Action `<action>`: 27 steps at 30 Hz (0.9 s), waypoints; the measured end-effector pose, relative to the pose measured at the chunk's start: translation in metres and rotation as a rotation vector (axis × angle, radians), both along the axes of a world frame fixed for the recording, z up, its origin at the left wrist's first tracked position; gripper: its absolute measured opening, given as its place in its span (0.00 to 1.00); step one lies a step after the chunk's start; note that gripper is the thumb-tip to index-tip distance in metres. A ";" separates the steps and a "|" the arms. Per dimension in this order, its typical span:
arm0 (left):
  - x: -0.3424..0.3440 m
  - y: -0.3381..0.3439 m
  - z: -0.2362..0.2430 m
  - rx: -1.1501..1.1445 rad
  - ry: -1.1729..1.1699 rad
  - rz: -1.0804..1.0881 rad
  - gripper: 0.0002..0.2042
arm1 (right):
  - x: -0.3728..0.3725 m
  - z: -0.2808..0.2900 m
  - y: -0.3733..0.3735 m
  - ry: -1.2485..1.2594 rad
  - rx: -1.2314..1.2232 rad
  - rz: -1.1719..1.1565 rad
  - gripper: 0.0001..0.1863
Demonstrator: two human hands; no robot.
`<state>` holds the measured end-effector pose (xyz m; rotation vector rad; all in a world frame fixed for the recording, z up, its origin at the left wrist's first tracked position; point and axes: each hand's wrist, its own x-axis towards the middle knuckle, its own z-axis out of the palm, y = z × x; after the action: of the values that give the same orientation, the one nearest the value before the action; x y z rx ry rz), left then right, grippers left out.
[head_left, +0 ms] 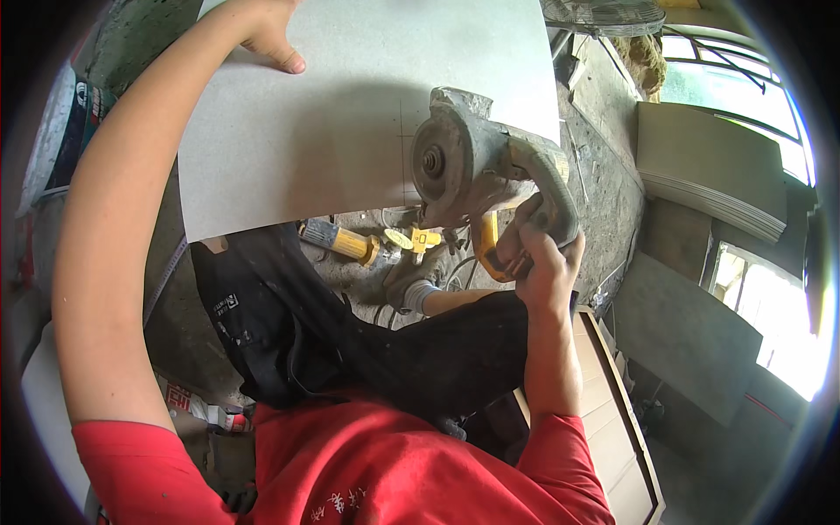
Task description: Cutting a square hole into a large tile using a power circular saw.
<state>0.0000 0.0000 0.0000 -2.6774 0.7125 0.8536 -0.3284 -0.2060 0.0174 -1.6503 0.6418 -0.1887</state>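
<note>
A large pale grey board (332, 131) lies across my knees and spans the upper middle, with pencil lines on it. My left hand (277, 44) rests on its top surface at the upper left, thumb stretched out, other fingers partly hidden. My right hand (547, 254) grips the handle of a dusty power cutter (455, 153) with a round blade housing, held over the board's right part beside the marks. Below the board lie a yellow-and-grey power tool (346, 241) and a yellow fitting (420, 243) with cables. My black-trousered legs (376, 350) are bent underneath.
A bucket (61, 131) stands at the left. Grey boards (704, 162) are stacked at the right, below and beside bright windows. A wire-guarded fan (599, 16) is at the top. A tan framed panel (604, 385) lies by my right arm, on the dusty floor (595, 166).
</note>
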 end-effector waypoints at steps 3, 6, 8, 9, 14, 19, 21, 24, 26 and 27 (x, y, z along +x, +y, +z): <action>0.001 0.001 0.007 0.030 0.029 0.050 0.62 | 0.003 -0.005 0.005 -0.019 0.005 0.000 0.05; 0.002 -0.001 0.003 0.021 0.031 0.042 0.63 | 0.003 -0.001 0.005 -0.020 -0.007 -0.014 0.05; 0.004 -0.001 -0.002 0.028 0.010 0.006 0.63 | 0.003 0.000 0.005 -0.008 -0.003 0.003 0.06; 0.005 0.000 -0.004 0.029 0.011 0.007 0.63 | 0.003 0.000 0.005 -0.003 -0.010 -0.016 0.06; 0.007 -0.001 -0.007 0.029 -0.014 -0.019 0.64 | 0.003 0.002 0.005 -0.014 -0.013 0.020 0.06; 0.010 0.002 -0.016 0.016 -0.015 0.008 0.64 | 0.003 0.002 0.005 -0.010 -0.015 0.003 0.07; 0.010 0.001 -0.016 0.002 -0.051 -0.007 0.65 | 0.004 0.001 0.006 -0.011 -0.013 0.007 0.07; 0.010 -0.003 -0.007 0.032 -0.003 0.009 0.64 | 0.006 -0.001 0.009 0.016 -0.115 -0.003 0.12; 0.013 -0.001 -0.011 0.013 -0.005 -0.010 0.64 | 0.007 -0.001 0.009 0.021 -0.102 0.012 0.12; 0.016 0.000 -0.013 0.012 -0.006 -0.009 0.64 | 0.006 0.001 0.009 0.027 -0.113 -0.008 0.12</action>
<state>0.0157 -0.0004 -0.0130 -2.6630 0.7146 0.8450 -0.3223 -0.1975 0.0186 -1.7620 0.6684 -0.2117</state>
